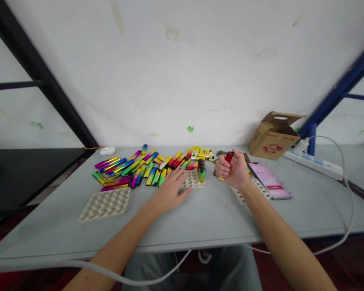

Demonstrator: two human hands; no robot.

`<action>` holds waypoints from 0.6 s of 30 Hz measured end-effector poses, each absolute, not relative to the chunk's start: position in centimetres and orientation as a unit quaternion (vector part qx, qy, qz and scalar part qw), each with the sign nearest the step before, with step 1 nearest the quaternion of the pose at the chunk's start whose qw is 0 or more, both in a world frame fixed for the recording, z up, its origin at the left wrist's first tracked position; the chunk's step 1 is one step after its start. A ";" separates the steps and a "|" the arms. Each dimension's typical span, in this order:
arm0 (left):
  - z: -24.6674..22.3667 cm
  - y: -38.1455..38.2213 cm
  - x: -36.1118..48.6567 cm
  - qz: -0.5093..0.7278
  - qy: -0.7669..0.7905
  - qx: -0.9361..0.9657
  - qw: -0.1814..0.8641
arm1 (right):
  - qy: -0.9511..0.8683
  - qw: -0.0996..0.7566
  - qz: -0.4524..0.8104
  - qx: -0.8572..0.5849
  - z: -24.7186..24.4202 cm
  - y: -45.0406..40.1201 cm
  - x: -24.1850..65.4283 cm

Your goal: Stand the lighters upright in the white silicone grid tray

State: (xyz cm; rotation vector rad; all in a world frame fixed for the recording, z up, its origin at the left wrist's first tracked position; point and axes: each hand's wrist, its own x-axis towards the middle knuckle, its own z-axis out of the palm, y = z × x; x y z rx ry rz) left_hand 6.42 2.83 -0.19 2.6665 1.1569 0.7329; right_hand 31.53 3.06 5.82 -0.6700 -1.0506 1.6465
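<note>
Lighters all over this grey table, a big loose heap of slim rainbow-gradient ones fanned out at the far side, magenta running into gold and green, lying every which way. Now the action: the right hand is clenched into a tight fist around a red lighter, its top poking out above the fingers, held up just over the tabletop. Over to the left hand, wide open and lying flat and palm-down, its fingers spread toward a small moulded pulp tray, and they look to be right at its edge. Standing upright in that tray, two or three dark-capped lighters with green and yellow bodies. It looks like the handling stage, with one lighter in the fist and these few already standing in their sockets. A larger pulp tray sits nearer the left side, just in front of the heap, and another pulp tray lies under the right wrist beside a smartphone with a blurred screen. Farther back, an open cardboard box stands beside a white power strip, with a white cable looping off the table's right side.
</note>
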 end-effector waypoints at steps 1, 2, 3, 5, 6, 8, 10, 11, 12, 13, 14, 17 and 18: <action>-0.4 2.8 6.4 0.232 0.383 0.891 0.072 | -0.435 0.507 0.689 -0.283 5.4 3.5 31.9; -0.5 2.8 6.4 0.227 0.380 0.894 0.070 | -0.430 0.504 0.692 -0.286 5.0 3.8 32.2; -0.6 2.9 6.4 0.226 0.377 0.896 0.066 | -0.425 0.501 0.696 -0.289 4.6 4.2 32.3; -0.7 2.9 6.3 0.231 0.375 0.896 0.056 | -0.417 0.497 0.700 -0.299 4.1 4.6 32.4; -0.7 3.0 6.2 0.234 0.375 0.896 0.053 | -0.413 0.496 0.700 -0.307 3.9 4.7 32.4; -0.7 3.1 6.2 0.239 0.374 0.895 0.050 | -0.405 0.492 0.699 -0.324 3.7 4.8 32.3; -0.7 3.1 6.2 0.240 0.374 0.894 0.049 | -0.398 0.490 0.699 -0.336 3.7 4.8 32.1; -0.7 3.1 6.2 0.239 0.375 0.894 0.048 | -0.397 0.488 0.700 -0.339 3.7 4.8 32.0; -0.7 3.1 6.2 0.238 0.375 0.895 0.047 | -0.396 0.486 0.700 -0.342 3.7 4.8 31.9; -0.7 3.1 6.3 0.237 0.376 0.894 0.046 | -0.396 0.484 0.699 -0.345 3.7 4.7 31.8; -0.7 3.0 6.3 0.238 0.377 0.894 0.046 | -0.397 0.484 0.697 -0.349 3.7 4.7 31.7; -0.8 3.0 6.3 0.243 0.377 0.892 0.050 | -0.399 0.483 0.692 -0.358 3.6 4.8 31.4; -0.8 3.0 6.3 0.243 0.377 0.892 0.051 | -0.400 0.484 0.691 -0.359 3.6 4.8 31.3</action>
